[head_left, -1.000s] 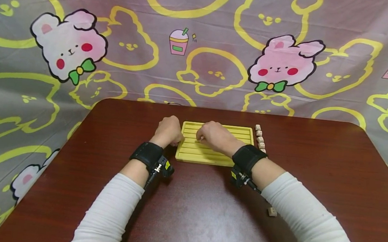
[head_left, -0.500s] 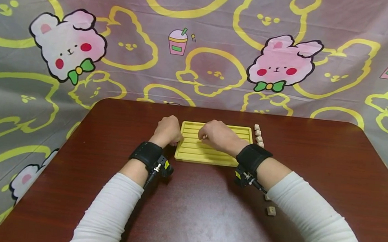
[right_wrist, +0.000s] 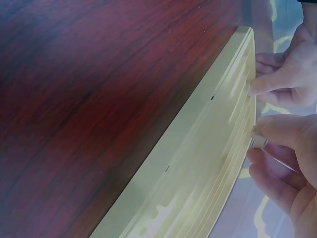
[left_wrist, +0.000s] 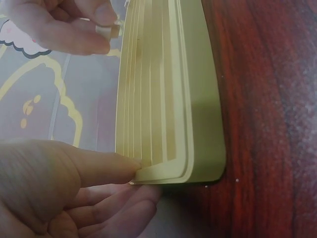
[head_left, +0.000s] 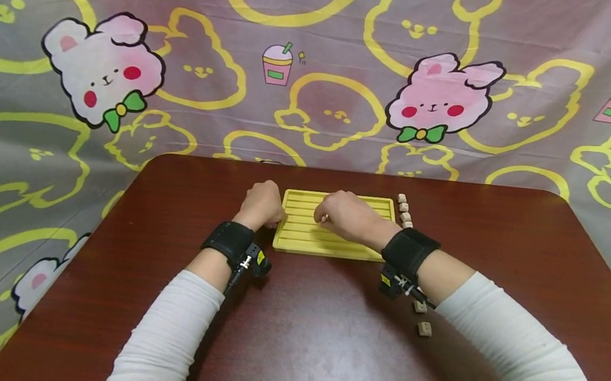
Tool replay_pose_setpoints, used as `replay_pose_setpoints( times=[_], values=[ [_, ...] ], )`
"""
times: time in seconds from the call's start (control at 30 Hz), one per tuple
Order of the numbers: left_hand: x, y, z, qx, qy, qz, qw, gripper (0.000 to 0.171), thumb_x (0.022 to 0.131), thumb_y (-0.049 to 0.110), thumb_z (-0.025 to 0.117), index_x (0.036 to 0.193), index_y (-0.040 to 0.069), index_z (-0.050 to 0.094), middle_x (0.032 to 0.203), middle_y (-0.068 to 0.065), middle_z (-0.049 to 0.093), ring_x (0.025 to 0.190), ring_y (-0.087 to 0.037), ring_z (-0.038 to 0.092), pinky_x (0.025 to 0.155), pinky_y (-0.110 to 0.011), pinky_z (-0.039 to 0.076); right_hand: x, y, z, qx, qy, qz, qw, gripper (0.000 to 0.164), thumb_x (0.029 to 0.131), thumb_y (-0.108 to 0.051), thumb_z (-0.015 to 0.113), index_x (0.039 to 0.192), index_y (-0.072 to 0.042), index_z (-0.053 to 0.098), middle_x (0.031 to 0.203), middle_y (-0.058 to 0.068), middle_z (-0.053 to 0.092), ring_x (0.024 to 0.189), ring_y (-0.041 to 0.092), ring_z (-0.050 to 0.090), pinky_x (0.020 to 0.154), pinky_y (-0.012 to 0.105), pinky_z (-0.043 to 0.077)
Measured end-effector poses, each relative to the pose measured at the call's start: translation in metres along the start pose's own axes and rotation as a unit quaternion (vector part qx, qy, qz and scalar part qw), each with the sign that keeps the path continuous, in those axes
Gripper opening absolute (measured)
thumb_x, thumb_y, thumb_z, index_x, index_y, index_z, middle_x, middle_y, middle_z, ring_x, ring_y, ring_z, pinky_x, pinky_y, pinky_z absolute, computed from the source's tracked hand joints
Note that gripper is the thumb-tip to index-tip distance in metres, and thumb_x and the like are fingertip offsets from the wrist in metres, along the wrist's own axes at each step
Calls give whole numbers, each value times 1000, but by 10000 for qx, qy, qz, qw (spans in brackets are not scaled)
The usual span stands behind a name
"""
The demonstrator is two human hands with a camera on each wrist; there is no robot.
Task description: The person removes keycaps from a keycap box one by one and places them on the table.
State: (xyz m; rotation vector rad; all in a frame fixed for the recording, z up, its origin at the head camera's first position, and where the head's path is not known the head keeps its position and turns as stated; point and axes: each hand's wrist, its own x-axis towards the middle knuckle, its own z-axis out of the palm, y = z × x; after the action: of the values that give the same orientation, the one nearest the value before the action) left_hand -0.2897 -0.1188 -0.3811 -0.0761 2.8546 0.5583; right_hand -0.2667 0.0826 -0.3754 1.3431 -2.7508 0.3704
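Observation:
A ridged yellow tray (head_left: 327,254) lies on the table, its long grooves running left to right. At its left end, my left hand (head_left: 262,203) grips the rim, with the thumb (left_wrist: 106,167) on top and the other fingers at the outer side. My right hand (head_left: 348,217) is over the middle of the tray. Between its thumb and fingertips it pinches a small beige block (right_wrist: 258,140), seen also as a pale block (left_wrist: 106,31) in the left wrist view. In the head view the right hand hides this block.
Several small beige blocks (head_left: 404,207) stand in a line beside the tray's right end, partly hidden by the right wrist. Two more, a nearer block (head_left: 424,329) and another block (head_left: 419,307), lie by the right forearm. A patterned cloth (head_left: 314,111) hangs behind the table.
My right hand has shifted slightly to the right over the tray, still pinching. The forearm moved right too, uncovering a second block near it. The left hand keeps its grip on the rim.

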Motion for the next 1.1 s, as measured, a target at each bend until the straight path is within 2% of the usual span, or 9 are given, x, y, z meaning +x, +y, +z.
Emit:
replay_pose_setpoints(
  times=[0.2,0.47,0.77,1.1],
  values=[
    [-2,1,-1,19,-74,-45,10000,14,83,11,74,79,-1,70,61,-8,68,55,-19,69,42,-22,50,-8,-3,-2,-18,51,-181,9998,7,89,-6,72,93,-8,77,92,3,74,88,16,69,78,31,58],
    [-2,2,-2,22,-85,-37,10000,13,83,10,73,76,-1,71,69,-13,73,59,-21,71,43,-23,50,-22,-7,-5,-153,83,-219,9996,9,90,-6,70,95,-9,77,94,3,74,89,16,69,79,31,57],
    [-1,2,-2,77,-24,-43,10000,13,82,11,73,78,-1,70,59,-7,68,57,-19,71,42,-22,50,-41,-10,-4,-202,51,-390,9990,8,89,-9,73,95,-11,76,94,0,74,89,13,69,78,29,58],
    [0,1,-2,66,-25,-35,10000,13,82,11,74,78,-1,70,57,-6,65,56,-19,70,43,-22,50,-62,-16,-2,-157,90,-520,9985,10,86,-9,75,96,-12,75,95,-1,73,89,11,69,78,28,58]
  ],
)
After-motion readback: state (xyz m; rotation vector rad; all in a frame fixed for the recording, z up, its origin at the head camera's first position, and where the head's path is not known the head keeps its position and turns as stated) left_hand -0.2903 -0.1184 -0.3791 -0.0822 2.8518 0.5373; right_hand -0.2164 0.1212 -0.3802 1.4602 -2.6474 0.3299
